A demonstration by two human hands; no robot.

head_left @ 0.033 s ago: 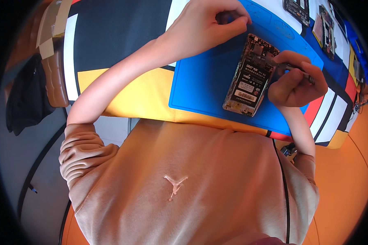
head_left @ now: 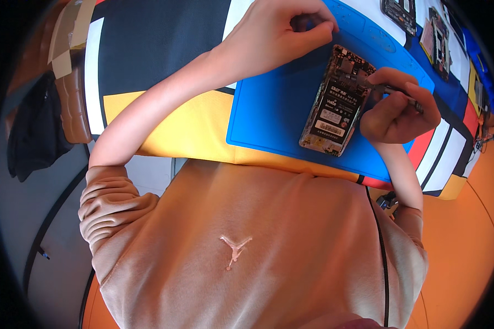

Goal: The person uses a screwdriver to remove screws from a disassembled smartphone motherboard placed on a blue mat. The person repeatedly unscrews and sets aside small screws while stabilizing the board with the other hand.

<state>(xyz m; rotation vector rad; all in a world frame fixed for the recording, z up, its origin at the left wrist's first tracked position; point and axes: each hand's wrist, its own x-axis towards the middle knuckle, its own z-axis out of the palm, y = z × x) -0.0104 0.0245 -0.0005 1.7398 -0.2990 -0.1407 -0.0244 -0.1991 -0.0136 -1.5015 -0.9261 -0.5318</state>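
Observation:
An opened phone (head_left: 337,101) lies on a blue work mat (head_left: 263,118), its black battery and bare circuit board facing up. My right hand (head_left: 398,112) is at the phone's right side, closed round a slim metal tool (head_left: 417,104). The forefinger reaches to the board's upper right edge; the tool's tip is too small to make out. Beyond the phone's upper left, over the mat, my left hand (head_left: 282,41) is closed, with thumb and forefinger meeting. Whatever those fingers hold, if anything, is hidden.
Under the mat is a colour-block tablecloth (head_left: 175,123). At the far right lie another opened phone (head_left: 399,13) and a phone frame with parts (head_left: 436,46). A cardboard box (head_left: 71,35) and a brown padded seat (head_left: 74,112) with black cloth (head_left: 38,129) are at the left.

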